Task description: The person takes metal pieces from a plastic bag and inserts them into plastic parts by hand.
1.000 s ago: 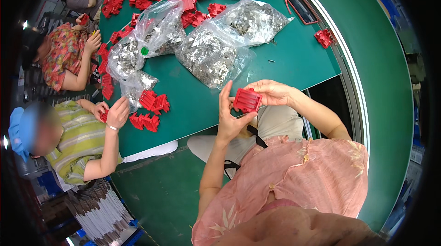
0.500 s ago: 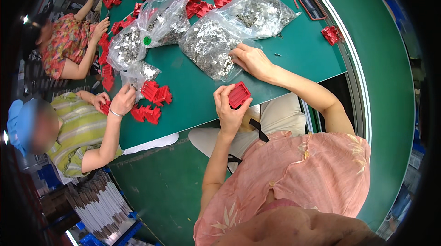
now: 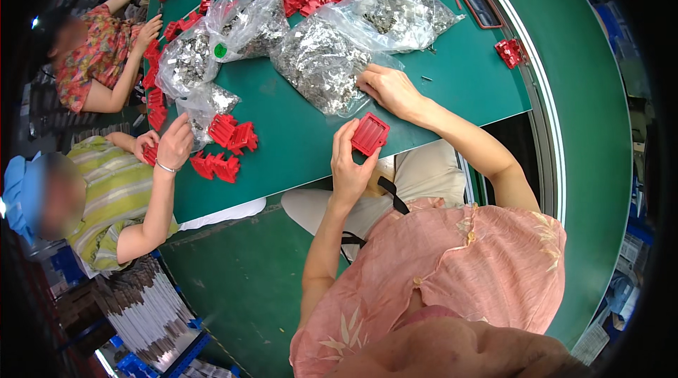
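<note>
In my left hand [image 3: 349, 172] is a red plastic housing [image 3: 370, 134] with grooves along its inside, gripped between thumb and fingers just off the table's near edge. My right hand [image 3: 394, 91] reaches to the clear plastic bag of small silvery metal pieces [image 3: 316, 67]. Its fingertips are bent together at the bag's right side, among the pieces; whatever they pinch is hidden. Behind that bag lies a second clear bag of metal pieces [image 3: 399, 16].
More bags of metal pieces [image 3: 256, 28] and loose red housings [image 3: 233, 134] lie to the left. A co-worker in a striped shirt [image 3: 116, 191] handles parts there. At the far right are a dark phone-like object [image 3: 477, 2], a red housing [image 3: 508, 53] and a small pin [image 3: 426, 79].
My left hand has raised the red housing slightly and turned its grooved face more toward me. My right hand stays at the bag. The whole view has shifted a little.
</note>
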Demonstrator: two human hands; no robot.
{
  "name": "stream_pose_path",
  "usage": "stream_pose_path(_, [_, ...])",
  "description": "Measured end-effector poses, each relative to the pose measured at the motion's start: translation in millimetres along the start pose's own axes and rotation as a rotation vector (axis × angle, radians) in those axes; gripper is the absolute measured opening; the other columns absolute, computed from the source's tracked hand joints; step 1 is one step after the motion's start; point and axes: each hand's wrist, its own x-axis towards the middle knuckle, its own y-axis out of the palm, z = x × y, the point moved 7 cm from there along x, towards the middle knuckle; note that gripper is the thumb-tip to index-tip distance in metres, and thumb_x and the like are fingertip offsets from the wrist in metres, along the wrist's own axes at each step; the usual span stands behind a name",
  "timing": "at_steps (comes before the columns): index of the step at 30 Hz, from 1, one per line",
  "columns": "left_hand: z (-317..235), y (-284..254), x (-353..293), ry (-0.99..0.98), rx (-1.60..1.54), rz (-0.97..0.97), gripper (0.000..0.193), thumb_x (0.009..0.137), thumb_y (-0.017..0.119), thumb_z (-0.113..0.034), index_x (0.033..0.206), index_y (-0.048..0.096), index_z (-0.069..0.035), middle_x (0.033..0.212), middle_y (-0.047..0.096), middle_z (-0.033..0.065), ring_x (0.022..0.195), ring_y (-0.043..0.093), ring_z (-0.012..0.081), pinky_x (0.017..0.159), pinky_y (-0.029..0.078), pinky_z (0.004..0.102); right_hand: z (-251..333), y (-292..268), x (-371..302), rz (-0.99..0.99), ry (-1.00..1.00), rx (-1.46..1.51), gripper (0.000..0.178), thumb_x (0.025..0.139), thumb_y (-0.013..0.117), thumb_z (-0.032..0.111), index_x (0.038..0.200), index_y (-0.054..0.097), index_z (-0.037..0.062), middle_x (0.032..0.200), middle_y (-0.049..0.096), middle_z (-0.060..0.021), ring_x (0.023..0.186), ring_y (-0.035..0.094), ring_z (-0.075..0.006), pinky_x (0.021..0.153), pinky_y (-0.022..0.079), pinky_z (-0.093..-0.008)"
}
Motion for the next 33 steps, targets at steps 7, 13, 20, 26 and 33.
stream_pose_path(7, [-11.0, 3.6, 0.2, 0.104, 0.127, -0.013, 0.065, 0.074, 0.077, 0.001, 0.133, 0.049, -0.002, 0.130, 0.052, 0.0193, 0.117, 0.055, 0.0352, 0.097, 0.047, 0.0415, 3.1, -5.5, 6.7, 0.045, -0.054, 0.025, 0.004, 0.081, 0.064, 0.002, 0.080, 0.062, -0.0015, 0.081, 0.060, -0.0170, 0.074, 0.063, -0.0374, 0.064, 0.050, -0.0459])
stream_pose_path(13, [-10.1, 6.5, -0.6, 0.090, 0.144, -0.141, 0.063, 0.071, 0.081, -0.004, 0.128, 0.054, 0.000, 0.124, 0.056, 0.0179, 0.112, 0.058, 0.0325, 0.094, 0.049, 0.0400, -8.0, -38.6, -19.2, 0.074, 0.303, 0.428, 0.011, 0.086, 0.068, 0.008, 0.092, 0.069, -0.0015, 0.076, 0.065, -0.0080, 0.065, 0.062, -0.0143, 0.059, 0.050, -0.0295])
stream_pose_path(20, [-20.3, 19.3, 3.5, 0.166, 0.191, -0.203, 0.064, 0.068, 0.084, -0.006, 0.125, 0.055, -0.001, 0.118, 0.053, 0.0179, 0.109, 0.057, 0.0330, 0.091, 0.049, 0.0414, 3.6, -50.9, -66.3, 0.080, 0.405, 0.528, 0.017, 0.090, 0.069, 0.012, 0.099, 0.070, -0.0023, 0.083, 0.068, -0.0072, 0.070, 0.063, -0.0122, 0.062, 0.051, -0.0271])
stream_pose_path(26, [-21.5, 22.0, 3.7, 0.212, 0.223, -0.194, 0.065, 0.068, 0.084, -0.006, 0.126, 0.055, -0.001, 0.118, 0.053, 0.0183, 0.108, 0.056, 0.0342, 0.090, 0.049, 0.0423, 19.5, -52.1, -71.0, -0.006, 0.149, 0.325, 0.016, 0.087, 0.069, 0.010, 0.099, 0.071, 0.0004, 0.089, 0.066, -0.0114, 0.079, 0.065, -0.0249, 0.069, 0.052, -0.0329])
stream_pose_path(33, [-22.4, 21.4, 4.9, 0.219, 0.220, -0.197, 0.067, 0.067, 0.084, -0.005, 0.127, 0.053, -0.002, 0.117, 0.052, 0.0186, 0.107, 0.056, 0.0350, 0.089, 0.050, 0.0424, 27.6, -49.0, -73.1, -0.074, 0.043, 0.255, 0.015, 0.087, 0.068, 0.005, 0.101, 0.068, -0.0002, 0.089, 0.063, -0.0133, 0.078, 0.065, -0.0292, 0.066, 0.052, -0.0361])
